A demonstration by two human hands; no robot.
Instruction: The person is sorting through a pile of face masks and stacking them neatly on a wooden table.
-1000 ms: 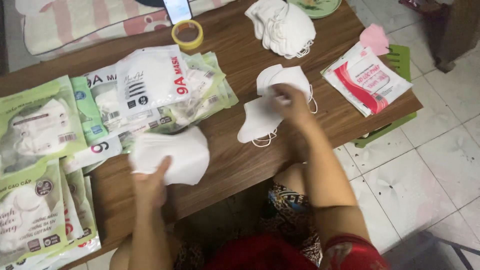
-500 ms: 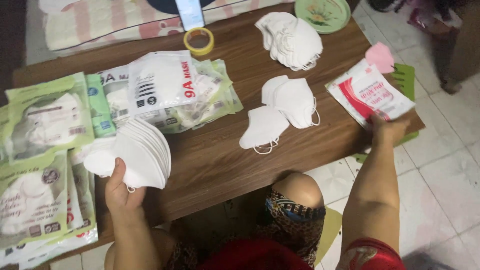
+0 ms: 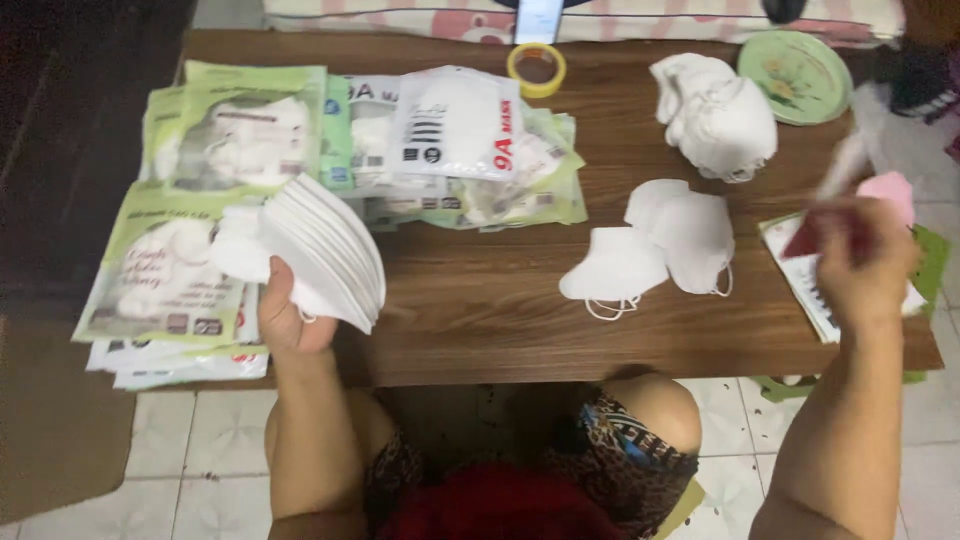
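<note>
Risk noted: the mask stack [image 3: 325, 250], fanned out at centre left of the frame, was pinched only at its lower edge by the left hand [image 3: 290, 315] — a loose squeeze could let the outer masks slide off onto the table [image 3: 480, 320]. The stack sat above and right of that closed grip, over the packets [image 3: 170, 270]. At the right edge the right hand [image 3: 865, 265] was closed on a blurred red-and-white pouch [image 3: 825, 225] — lifted clear, near the pink mask [image 3: 890, 190].
</note>
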